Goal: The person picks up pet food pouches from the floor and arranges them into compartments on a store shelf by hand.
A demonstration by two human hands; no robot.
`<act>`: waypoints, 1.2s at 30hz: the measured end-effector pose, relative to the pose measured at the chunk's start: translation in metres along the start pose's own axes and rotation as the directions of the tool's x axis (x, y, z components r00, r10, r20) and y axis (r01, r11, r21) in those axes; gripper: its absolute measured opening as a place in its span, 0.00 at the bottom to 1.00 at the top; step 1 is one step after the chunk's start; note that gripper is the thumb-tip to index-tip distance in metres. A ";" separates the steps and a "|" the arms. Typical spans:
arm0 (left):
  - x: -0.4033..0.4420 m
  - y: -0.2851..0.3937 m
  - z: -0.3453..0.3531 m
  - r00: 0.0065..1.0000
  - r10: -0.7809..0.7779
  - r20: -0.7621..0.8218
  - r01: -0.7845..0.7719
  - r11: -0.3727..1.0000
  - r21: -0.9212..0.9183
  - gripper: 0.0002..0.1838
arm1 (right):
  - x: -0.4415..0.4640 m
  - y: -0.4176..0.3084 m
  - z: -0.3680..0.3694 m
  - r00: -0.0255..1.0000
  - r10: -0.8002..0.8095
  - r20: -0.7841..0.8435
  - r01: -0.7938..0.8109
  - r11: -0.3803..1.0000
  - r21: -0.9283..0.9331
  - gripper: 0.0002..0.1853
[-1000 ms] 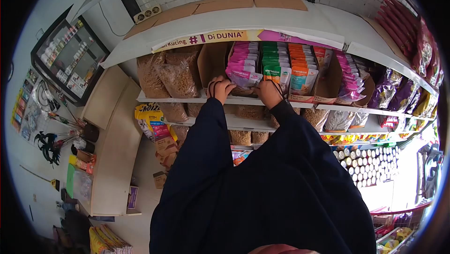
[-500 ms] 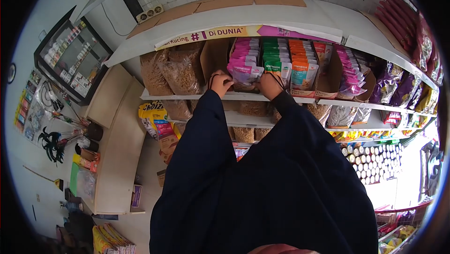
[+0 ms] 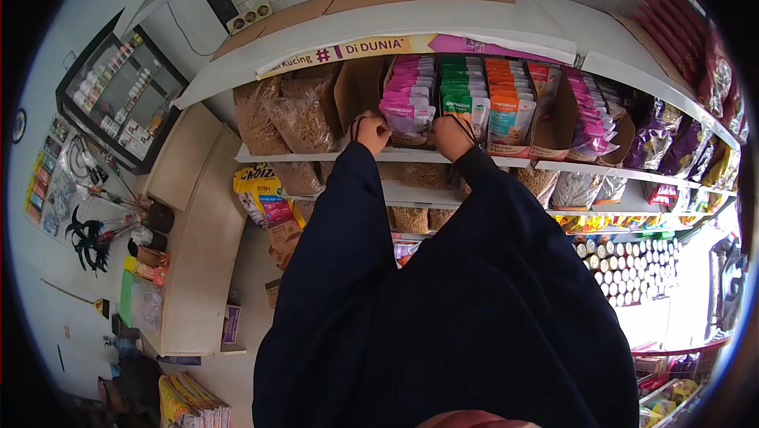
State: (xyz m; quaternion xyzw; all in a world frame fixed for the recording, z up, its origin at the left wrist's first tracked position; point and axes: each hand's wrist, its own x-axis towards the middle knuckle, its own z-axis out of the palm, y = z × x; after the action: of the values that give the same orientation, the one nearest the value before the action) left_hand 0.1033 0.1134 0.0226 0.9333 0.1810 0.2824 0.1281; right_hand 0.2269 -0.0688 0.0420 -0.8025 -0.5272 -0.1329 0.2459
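Note:
Pink-and-purple pouches (image 3: 408,117) stand in rows in an open cardboard box on the upper shelf. My left hand (image 3: 368,132) is at the box's left front corner, fingers curled and tips close to the front pouch's edge. On the other side, my right hand (image 3: 453,139) is closed, its fingertips by the right edge of the same box and its back covering the foot of the green pouches (image 3: 463,94). What either hand pinches is too small to tell. Orange pouches (image 3: 511,104) stand farther right.
Left of the hands are an open cardboard box (image 3: 357,92) and clear bags of brown kibble (image 3: 303,124). The shelf above has a front edge (image 3: 506,26) overhanging the pouches. A yellow bag (image 3: 257,184) stands lower left, near a wooden counter (image 3: 207,246).
The front pink pouch sits slightly farther left and more upright. My right hand has shifted a little left; my left hand stays by the box with its fingers curled.

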 end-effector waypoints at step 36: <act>-0.003 -0.027 0.034 0.998 0.050 -0.035 -0.055 0.988 -0.145 0.07 | -0.006 -0.002 0.007 0.997 0.025 -0.070 -0.009 0.975 0.223 0.07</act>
State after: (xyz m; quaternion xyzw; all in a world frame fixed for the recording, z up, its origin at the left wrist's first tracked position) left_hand 0.1135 0.1319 -0.0148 0.9214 0.1373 0.3125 0.1857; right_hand 0.2219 -0.0691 0.0334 -0.7691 -0.5224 -0.1000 0.3543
